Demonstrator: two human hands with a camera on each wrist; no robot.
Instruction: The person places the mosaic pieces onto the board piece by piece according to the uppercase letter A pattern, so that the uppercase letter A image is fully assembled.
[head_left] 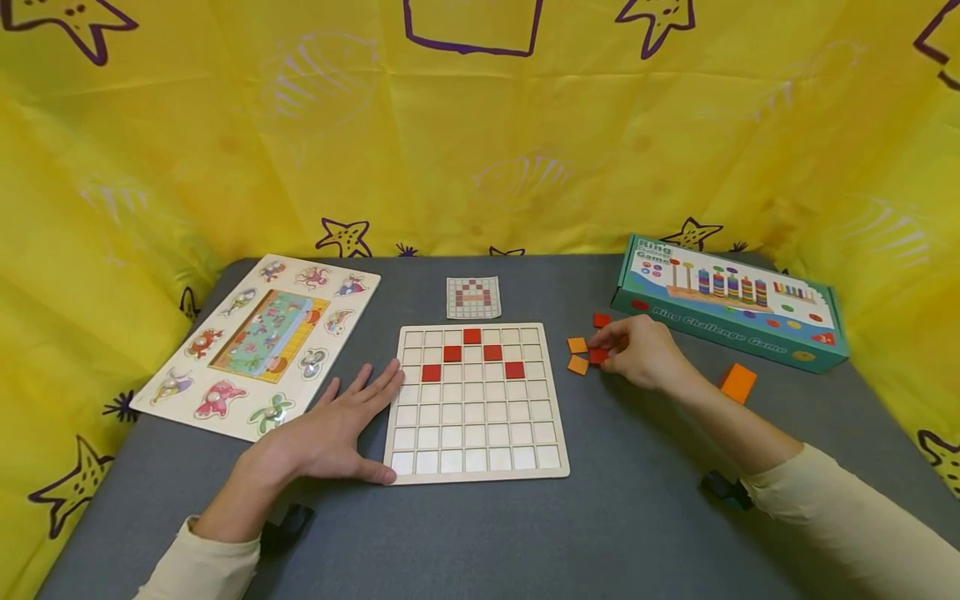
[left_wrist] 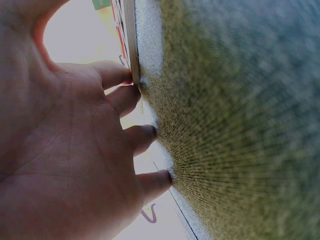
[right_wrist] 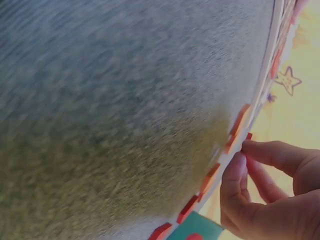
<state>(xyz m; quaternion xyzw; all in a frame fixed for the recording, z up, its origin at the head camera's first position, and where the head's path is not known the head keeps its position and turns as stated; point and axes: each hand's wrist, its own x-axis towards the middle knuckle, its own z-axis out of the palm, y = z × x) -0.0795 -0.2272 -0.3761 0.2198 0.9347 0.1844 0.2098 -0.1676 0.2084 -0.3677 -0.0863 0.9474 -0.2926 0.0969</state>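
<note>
A pale wooden grid board [head_left: 472,435] lies flat, with several red square tiles [head_left: 472,336] set in its upper cells in a peaked pattern. My left hand [head_left: 330,435] is spread beside it, thumb and fingertips touching the board's left edge. The left wrist view shows that hand's palm [left_wrist: 70,145] with the fingers stretched apart. Right of the board, my right hand [head_left: 647,354] pinches a red tile [head_left: 598,356] between thumb and fingertips. Two orange tiles [head_left: 577,345] and another red tile [head_left: 602,320] lie close by. In the right wrist view, the pinched tile [right_wrist: 249,136] is mostly hidden.
A small pattern card [head_left: 473,298] lies behind the board. To the left is a wooden knob puzzle [head_left: 168,398]. A green ring game box [head_left: 731,300] stands back right, with an orange block [head_left: 738,383] in front of it. Yellow cloth [head_left: 465,125] surrounds the grey table.
</note>
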